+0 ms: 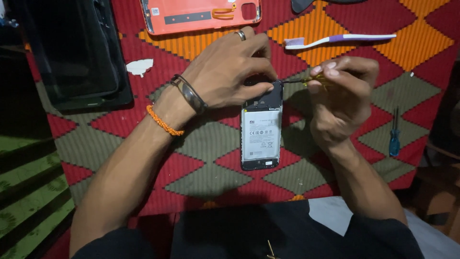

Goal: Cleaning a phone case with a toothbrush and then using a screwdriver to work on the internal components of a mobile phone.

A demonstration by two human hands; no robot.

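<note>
While a toothbrush, an orange back cover and a blue screwdriver lie around on the cloth, the opened phone lies lengthwise toward the person, left hand fingers pressed on its top, right hand pinching a yellow screwdriver pointing left at it.

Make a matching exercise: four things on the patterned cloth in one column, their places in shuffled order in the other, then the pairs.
Things:
1. toothbrush
2. blue screwdriver
3. orange back cover
4. opened phone

Places:
A. far right, beside the right hand
B. top edge, beyond the left hand
C. centre, its top end under the left hand
D. upper right, above the right hand

Pairs: 1-D, 2-A, 3-B, 4-C
</note>
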